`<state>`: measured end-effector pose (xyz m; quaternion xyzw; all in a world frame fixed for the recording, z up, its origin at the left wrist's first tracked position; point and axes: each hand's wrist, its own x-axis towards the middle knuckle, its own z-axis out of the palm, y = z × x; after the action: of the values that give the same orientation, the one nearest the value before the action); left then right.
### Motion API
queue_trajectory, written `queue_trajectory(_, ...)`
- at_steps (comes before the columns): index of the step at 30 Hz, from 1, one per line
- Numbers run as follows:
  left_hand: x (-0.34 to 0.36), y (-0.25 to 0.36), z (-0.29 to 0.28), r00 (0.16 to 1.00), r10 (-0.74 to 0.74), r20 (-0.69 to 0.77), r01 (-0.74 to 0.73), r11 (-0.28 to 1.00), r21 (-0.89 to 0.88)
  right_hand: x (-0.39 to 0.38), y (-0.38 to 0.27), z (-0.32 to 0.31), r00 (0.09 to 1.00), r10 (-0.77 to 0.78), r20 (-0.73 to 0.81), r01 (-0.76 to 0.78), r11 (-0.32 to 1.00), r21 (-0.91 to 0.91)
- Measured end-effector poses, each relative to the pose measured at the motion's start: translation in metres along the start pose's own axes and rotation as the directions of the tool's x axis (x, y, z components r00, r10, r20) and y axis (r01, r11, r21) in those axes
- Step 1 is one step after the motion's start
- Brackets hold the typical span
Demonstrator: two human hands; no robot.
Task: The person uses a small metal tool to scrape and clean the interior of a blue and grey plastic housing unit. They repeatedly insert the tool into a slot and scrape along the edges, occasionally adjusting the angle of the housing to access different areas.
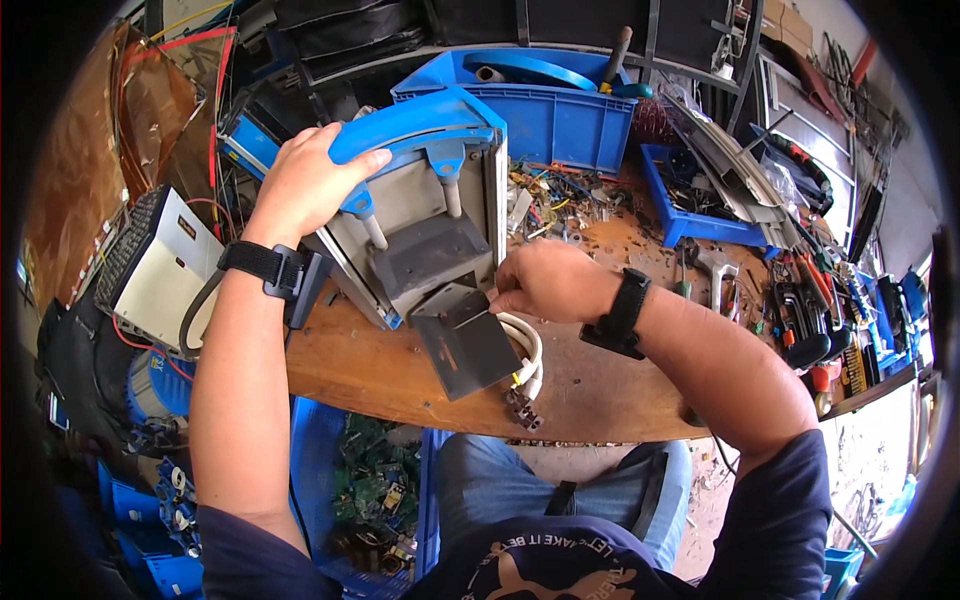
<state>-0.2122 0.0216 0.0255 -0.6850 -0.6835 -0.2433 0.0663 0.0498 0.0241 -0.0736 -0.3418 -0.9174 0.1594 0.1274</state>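
Observation:
A metal device with a blue end frame (430, 115) leans on the bench, its open side toward me. Two grey posts run from the frame's blue brackets to a dark grey block (430, 255) inside. My left hand (310, 185) grips the frame's upper left part, thumb lying across the front. At the device's lower end, a bent dark metal plate (468, 350) sticks out toward me. Curled together, the fingers of my right hand (550, 285) pinch the plate's upper right edge; their tips are partly hidden. Beside the plate, a looped white cable (535, 350) ends in a brown connector (522, 410).
Small scrap and wires (555, 200) litter the wooden bench (620, 385). Behind stands a blue crate (570, 125); a blue tray (700, 225) and hand tools (800, 300) lie to the right. Below the bench edge, a blue bin (425, 500) holds green circuit boards. A beige box (165, 270) stands left.

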Motion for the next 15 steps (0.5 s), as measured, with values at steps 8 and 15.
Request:
queue_trajectory(8,-0.004,-0.009,-0.003,0.998,-0.047,0.05,0.046,0.998,0.032,0.037,-0.118,-0.031,0.955,-0.147,0.258,0.264,0.819,-0.509)
queue_trajectory(15,0.002,-0.007,0.007,0.999,0.015,-0.041,-0.012,0.998,0.069,0.114,-0.182,0.027,0.722,0.256,0.643,0.2,0.812,-0.548)
